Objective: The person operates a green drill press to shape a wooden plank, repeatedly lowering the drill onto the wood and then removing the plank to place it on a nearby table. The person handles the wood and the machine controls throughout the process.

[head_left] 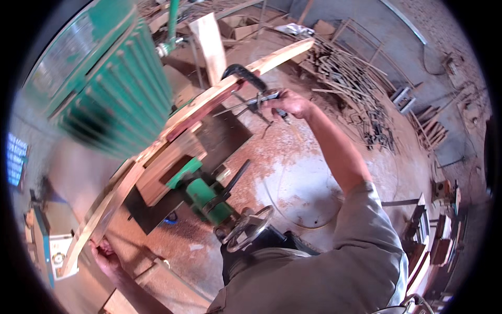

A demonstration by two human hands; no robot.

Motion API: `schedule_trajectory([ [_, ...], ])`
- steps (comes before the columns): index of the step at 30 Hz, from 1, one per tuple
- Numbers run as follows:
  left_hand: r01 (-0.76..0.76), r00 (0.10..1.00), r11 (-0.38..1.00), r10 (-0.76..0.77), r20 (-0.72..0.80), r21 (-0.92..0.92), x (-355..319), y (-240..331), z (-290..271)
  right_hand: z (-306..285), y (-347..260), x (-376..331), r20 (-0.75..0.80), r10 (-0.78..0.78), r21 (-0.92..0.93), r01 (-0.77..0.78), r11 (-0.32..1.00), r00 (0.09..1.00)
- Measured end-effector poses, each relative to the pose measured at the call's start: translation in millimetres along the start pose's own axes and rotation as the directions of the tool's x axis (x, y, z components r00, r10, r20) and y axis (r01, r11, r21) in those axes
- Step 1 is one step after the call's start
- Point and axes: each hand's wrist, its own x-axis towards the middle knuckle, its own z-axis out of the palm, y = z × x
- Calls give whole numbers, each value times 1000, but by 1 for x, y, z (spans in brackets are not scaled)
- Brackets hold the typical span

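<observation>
head cam, long wood strips slanting past green housing, right hand wrapped round metal handle near black clamp, left hand by strips' lower-left edge, can't tell if gripping, roomy floor out right

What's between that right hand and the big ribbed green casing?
In the head view, a black clamp and long wooden strips lie in that stretch.
</observation>
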Motion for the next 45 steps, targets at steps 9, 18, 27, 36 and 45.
schedule_trajectory([
  [9, -30, 907, 997, 56, -417, 68, 52, -51, 24, -27, 73, 10, 76, 22, -312, 2, 950, 997],
  [18, 82, 830, 996, -55, -555, 24, 81, -60, -14, -17, 77, 1, -1, 65, -156, -64, 986, 998],
  [27, 112, 795, 994, -82, -601, 12, 95, -92, -10, -14, 70, -23, -214, -103, -106, 82, 991, 971],
  [36, 208, 763, 978, -167, -624, -7, 116, -138, 18, -2, 62, -69, -375, -34, 60, 61, 996, 926],
  [45, 243, 715, 966, -117, -689, 88, 110, -151, 21, 111, 70, -110, -389, 146, 592, 125, 796, 910],
])
